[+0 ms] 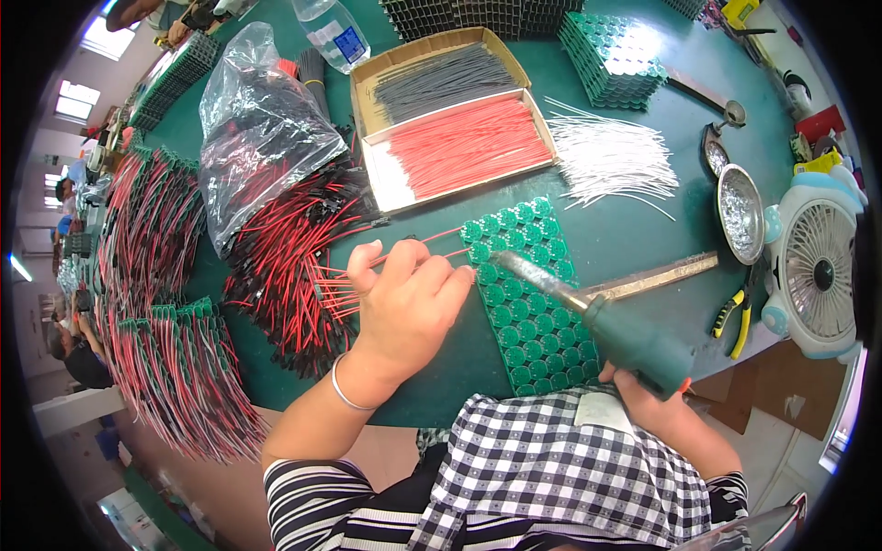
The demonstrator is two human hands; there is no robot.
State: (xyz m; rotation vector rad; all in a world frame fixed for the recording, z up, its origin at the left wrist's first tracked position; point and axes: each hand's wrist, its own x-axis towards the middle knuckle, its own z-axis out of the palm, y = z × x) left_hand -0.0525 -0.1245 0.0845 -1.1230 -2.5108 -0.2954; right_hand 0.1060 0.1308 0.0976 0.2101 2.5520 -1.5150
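A green panel of round circuit boards point(537, 317) lies on the table in front of me. My right hand point(643, 401) grips a dark green soldering gun point(634, 344), its metal tip resting at or just above the panel's upper left part. Beside the panel's left edge is my left hand point(409, 303), fingers curled and pinched around red wires point(340, 292). A couple of red wire ends reach the panel's left edge. Whether they are joined to it cannot be made out. Left of this hand lies a heap of red and black wires point(285, 266), partly under a clear plastic bag point(266, 129).
Boxes of red wires point(469, 142) and dark wires point(446, 81) stand at the back, with loose white wires point(616, 156) beside them. Wired boards point(175, 340) hang at left. At right are a metal bowl point(740, 216), a fan point(820, 262), pliers point(732, 321) and a strip point(652, 275).
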